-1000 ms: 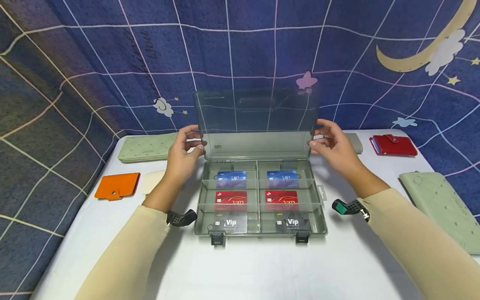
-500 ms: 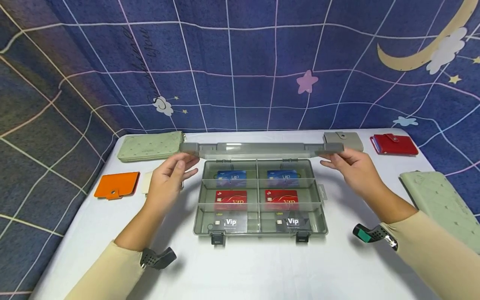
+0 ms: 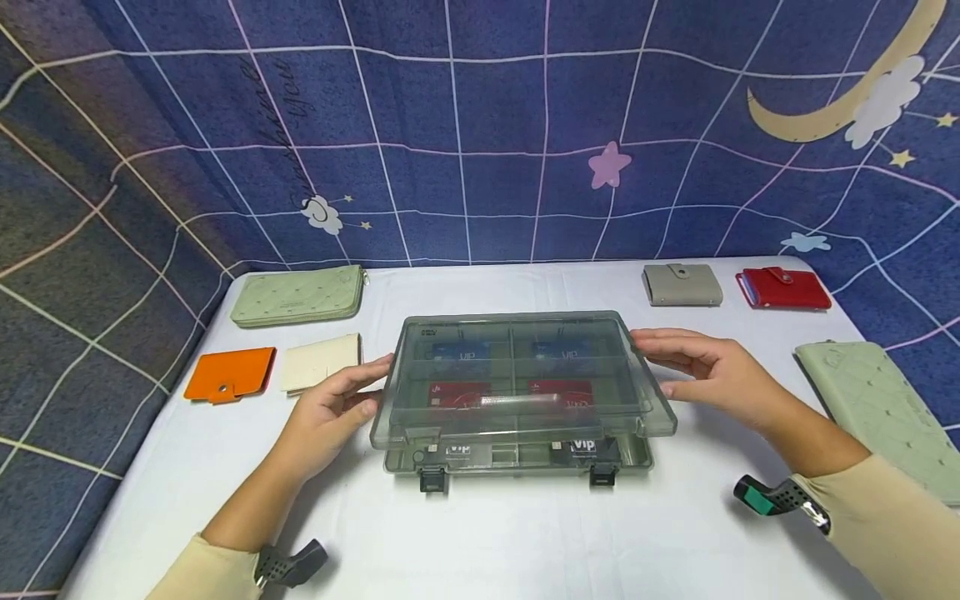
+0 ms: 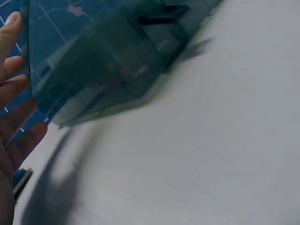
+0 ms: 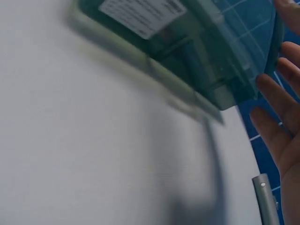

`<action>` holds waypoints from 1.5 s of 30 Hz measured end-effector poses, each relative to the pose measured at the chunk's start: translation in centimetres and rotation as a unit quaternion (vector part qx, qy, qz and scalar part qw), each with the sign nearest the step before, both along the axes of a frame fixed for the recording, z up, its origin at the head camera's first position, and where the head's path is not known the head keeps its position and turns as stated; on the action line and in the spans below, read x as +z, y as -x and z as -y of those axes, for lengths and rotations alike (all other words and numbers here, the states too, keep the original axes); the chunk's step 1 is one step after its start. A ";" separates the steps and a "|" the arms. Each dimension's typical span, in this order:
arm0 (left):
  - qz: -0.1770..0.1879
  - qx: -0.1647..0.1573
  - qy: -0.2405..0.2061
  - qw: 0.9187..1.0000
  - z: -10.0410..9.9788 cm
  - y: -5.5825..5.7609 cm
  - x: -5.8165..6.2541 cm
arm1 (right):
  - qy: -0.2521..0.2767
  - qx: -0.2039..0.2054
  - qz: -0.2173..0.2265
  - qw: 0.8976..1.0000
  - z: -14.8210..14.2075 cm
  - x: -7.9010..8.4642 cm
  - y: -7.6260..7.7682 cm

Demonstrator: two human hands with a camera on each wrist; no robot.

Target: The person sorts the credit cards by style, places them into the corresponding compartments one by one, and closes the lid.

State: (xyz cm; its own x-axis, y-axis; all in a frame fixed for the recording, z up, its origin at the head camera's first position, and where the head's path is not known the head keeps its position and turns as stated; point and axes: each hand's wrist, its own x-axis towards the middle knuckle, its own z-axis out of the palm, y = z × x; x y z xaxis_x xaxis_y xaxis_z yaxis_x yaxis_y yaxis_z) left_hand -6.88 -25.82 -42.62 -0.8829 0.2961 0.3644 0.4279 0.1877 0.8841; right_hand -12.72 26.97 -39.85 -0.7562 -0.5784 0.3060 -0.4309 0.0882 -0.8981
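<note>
A grey see-through compartment box (image 3: 517, 468) stands mid-table, its hinged lid (image 3: 525, 425) tilted low over it with the front edge raised. Through the lid show blue VIP cards (image 3: 566, 357) and red cards (image 3: 457, 394); black Vip cards (image 3: 592, 452) show below the lid's front edge. My left hand (image 3: 326, 421) touches the lid's left side with loosely extended fingers. On the opposite side, the fingers of my right hand (image 3: 712, 375) lie along the lid's edge. Both wrist views show spread fingers at the lid's rim.
Left of the box lie a green wallet (image 3: 300, 296), an orange card holder (image 3: 228, 375) and a cream wallet (image 3: 318, 364). A grey card holder (image 3: 682, 286), a red card holder (image 3: 786, 288) and another green wallet (image 3: 881, 408) lie on the right. Patterned cloth (image 3: 495, 100) hangs behind.
The lid has swung from upright, forward and down over the compartments. Both hands have come down with it and shifted from pinching its sides to touching them with loosened fingers.
</note>
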 end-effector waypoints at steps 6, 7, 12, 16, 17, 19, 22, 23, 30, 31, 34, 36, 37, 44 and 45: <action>0.019 -0.012 0.043 0.999 0.4 -0.8 -0.8 | -0.080 -0.037 -0.046 0.995 0.1 -0.9 -0.6; 0.023 -0.012 0.049 0.998 0.4 -0.8 -0.9 | -0.090 -0.046 -0.046 0.994 0.1 -1.1 -0.7; 0.034 -0.003 0.080 0.996 0.3 -1.2 -0.9 | -0.143 -0.087 -0.061 0.984 0.3 -1.6 -1.6; -0.007 0.032 0.127 0.991 -0.4 -2.3 -0.1 | -0.156 -0.107 -0.118 0.975 0.7 -1.6 -2.8; -0.027 0.035 0.141 0.989 -0.8 -2.6 0.1 | -0.152 -0.107 -0.132 0.974 0.9 -1.5 -3.1; -0.078 0.022 0.169 0.982 -1.6 -3.4 0.6 | -0.148 -0.098 -0.158 0.971 1.3 -1.4 -3.9; -0.140 -0.029 0.207 0.968 -2.9 -4.1 1.0 | -0.172 -0.062 -0.183 0.966 2.0 -1.2 -5.0; -0.154 -0.043 0.220 0.962 -3.3 -4.3 1.1 | -0.189 -0.050 -0.191 0.962 2.3 -1.2 -5.3; -0.170 -0.076 0.310 0.932 -3.9 -3.6 0.7 | -0.291 -0.035 -0.226 0.929 3.7 -1.3 -6.2; -0.169 -0.078 0.316 0.930 -3.9 -3.4 0.7 | -0.298 -0.040 -0.223 0.927 3.9 -1.3 -6.2; -0.167 -0.085 0.321 0.928 -3.7 -2.7 0.7 | -0.316 -0.046 -0.207 0.925 4.2 -1.4 -6.1; -0.160 -0.089 0.323 0.929 -3.6 -2.2 0.9 | -0.323 -0.049 -0.201 0.923 4.5 -1.4 -6.1; -0.157 -0.090 0.325 0.928 -3.6 -2.0 0.9 | -0.328 -0.051 -0.203 0.921 4.6 -1.3 -6.1; -0.163 -0.091 0.352 0.917 -3.4 -0.8 0.8 | -0.351 -0.072 -0.252 0.899 6.4 0.1 -5.8; -0.166 -0.089 0.354 0.916 -3.4 -0.8 0.8 | -0.351 -0.072 -0.259 0.897 7.0 0.4 -5.9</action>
State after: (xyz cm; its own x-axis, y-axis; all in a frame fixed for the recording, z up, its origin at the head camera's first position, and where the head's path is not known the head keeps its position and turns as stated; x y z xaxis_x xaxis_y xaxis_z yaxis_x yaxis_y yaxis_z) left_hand -6.09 -22.43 -41.86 -0.6723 0.6910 0.2654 0.7312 0.5641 0.3836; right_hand -6.85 19.98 -39.43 -0.6998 -0.6740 0.2366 -0.7132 0.6411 -0.2833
